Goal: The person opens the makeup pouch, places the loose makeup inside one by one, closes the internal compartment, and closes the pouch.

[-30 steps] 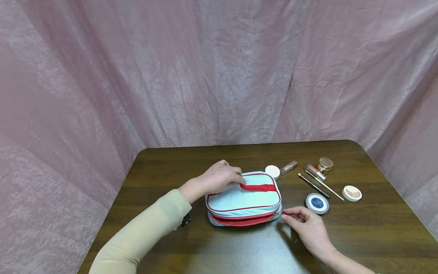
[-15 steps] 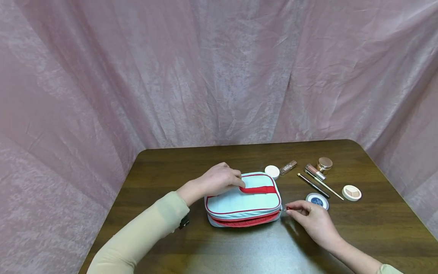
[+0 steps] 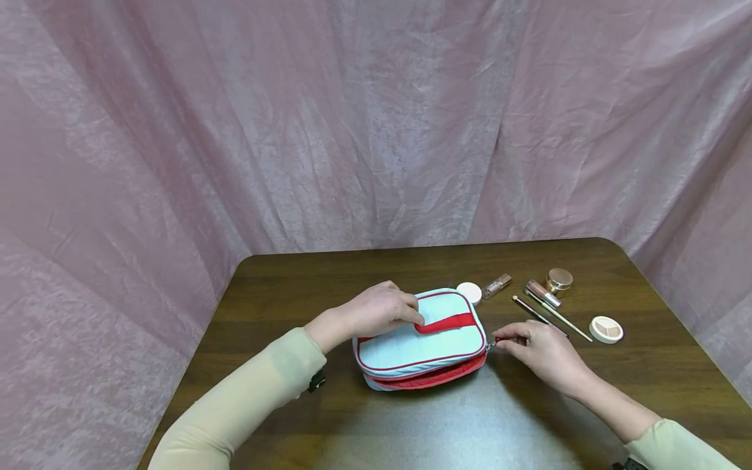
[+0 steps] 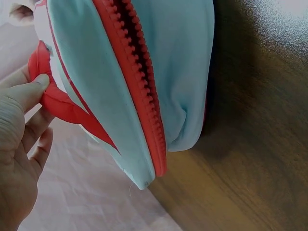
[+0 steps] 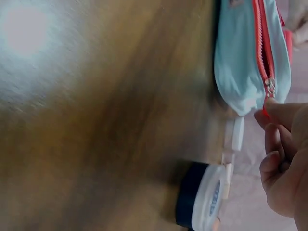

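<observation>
A pale blue cosmetic bag (image 3: 399,356) with red trim lies on the wooden table, its red zipper parted along the front. My left hand (image 3: 378,310) holds the red carry handle (image 4: 62,108) on its lid, thumb and fingers pinching the strap in the left wrist view. At the bag's right corner, my right hand (image 3: 546,356) pinches the red zipper pull (image 5: 266,111) between thumb and finger. The metal slider (image 5: 270,86) sits right beside those fingertips. What the bag contains is hidden.
Right of the bag lie a white round lid (image 3: 469,292), a small tube (image 3: 496,286), a lip gloss (image 3: 543,294), a gold-lidded jar (image 3: 559,279), slim brushes (image 3: 564,318) and a cream palette (image 3: 606,329). A blue-and-white round case (image 5: 204,195) is behind my right hand.
My right hand has drawn the zipper pull toward the back along the bag's right side. The front gap shows more red, and the bag has turned slightly. My left hand keeps the handle.
</observation>
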Tool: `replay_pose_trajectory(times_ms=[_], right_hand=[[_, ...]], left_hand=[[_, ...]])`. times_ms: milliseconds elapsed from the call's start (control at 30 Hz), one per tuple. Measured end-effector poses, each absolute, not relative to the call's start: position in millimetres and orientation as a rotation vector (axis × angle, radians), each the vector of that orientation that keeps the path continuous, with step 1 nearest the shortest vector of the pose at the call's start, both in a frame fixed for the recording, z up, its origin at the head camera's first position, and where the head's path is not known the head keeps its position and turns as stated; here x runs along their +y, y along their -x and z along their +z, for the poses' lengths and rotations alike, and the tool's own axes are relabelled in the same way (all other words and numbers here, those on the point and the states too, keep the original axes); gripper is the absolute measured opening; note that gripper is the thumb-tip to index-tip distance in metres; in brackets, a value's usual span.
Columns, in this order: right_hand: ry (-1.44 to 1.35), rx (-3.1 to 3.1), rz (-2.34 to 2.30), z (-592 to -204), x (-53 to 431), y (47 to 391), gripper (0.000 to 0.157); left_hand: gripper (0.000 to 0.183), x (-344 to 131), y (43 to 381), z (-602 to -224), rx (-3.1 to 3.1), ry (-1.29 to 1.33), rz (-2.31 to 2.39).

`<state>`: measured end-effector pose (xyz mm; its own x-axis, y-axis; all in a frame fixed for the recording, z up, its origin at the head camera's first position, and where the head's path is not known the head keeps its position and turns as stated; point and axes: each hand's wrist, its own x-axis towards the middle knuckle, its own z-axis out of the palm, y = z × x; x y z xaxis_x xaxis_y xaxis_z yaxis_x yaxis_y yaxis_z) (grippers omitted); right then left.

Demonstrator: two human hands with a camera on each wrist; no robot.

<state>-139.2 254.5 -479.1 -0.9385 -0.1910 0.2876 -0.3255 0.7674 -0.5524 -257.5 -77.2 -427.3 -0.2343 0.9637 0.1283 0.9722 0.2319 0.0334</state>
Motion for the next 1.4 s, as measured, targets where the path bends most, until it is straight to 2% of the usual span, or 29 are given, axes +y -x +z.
replay_pose_trajectory(times_ms=[667, 1167, 1400], right_hand=[[-0.693, -2.762, 0.948, -467.2, 265.8, 185.4, 0.015], [-0.662, -2.795, 0.898, -461.4, 259.8, 222.0, 0.013], [-0.625, -2.897, 1.101, -457.1, 254.5, 243.6, 0.014]], left_hand=[[0.026, -73.8, 253.8, -424.3, -2.366, 1.991, -0.042], [0.028, -71.8, 249.9, -423.8, -2.289, 2.035, -0.012], [0.027, -69.3, 249.5, -423.8, -2.249, 2.053, -0.015]])
